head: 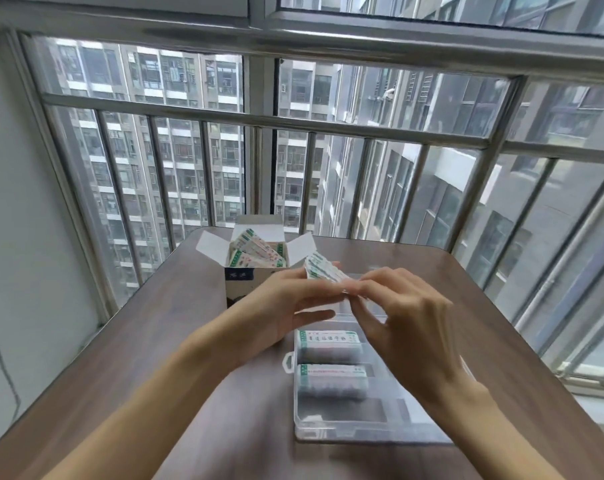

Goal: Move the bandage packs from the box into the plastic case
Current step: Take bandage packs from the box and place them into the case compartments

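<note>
An open cardboard box point(240, 282) with white flaps stands at the far side of the table, holding several green-and-white bandage packs point(257, 252). A clear plastic case point(331, 422) lies open in front of me with two stacks of packs point(328, 344) in its compartments. Above the far end of the case, a small bundle of bandage packs point(323, 270) is held between both hands. My left hand point(286, 306) holds it from the left. My right hand point(401, 327) pinches its right end with the fingertips.
The brown wooden table point(155, 341) stands against a metal balcony railing point(363, 133) with glass panes, its far edge just behind the box. A white wall with a dark cable is on the left.
</note>
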Available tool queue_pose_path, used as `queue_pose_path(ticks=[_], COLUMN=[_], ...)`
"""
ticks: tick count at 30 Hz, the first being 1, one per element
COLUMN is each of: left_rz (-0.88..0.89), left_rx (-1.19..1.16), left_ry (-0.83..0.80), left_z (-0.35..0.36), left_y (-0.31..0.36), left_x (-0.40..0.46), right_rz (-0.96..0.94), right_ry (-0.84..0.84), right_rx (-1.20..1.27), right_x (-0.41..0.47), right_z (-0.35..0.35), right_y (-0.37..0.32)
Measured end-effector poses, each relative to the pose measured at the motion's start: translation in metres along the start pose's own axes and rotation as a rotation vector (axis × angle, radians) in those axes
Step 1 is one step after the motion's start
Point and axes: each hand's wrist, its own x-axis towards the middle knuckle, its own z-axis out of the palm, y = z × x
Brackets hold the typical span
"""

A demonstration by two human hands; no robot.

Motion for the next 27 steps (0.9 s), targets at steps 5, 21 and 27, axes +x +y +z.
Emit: queue_pose_path(ticks=[5, 21, 27], left_rz=[0.042, -0.166, 0.001], left_rx=[0.238, 0.282, 0.364], left_ry=[0.102, 0.013, 0.183], left_z=[-0.007, -0.004, 0.002], left_y=[-0.007, -0.01, -0.011], left_x=[0.0, -0.002, -0.005], right_rz=[0.11, 1.061, 1.067], right_ry=[-0.219, -0.175, -0.21], right_rx=[0.277, 1.063, 1.14], right_x=[-0.004, -0.019, -0.018], right_z=[0.0, -0.006, -0.01], right_y=[-0.005, -0.011, -0.014])
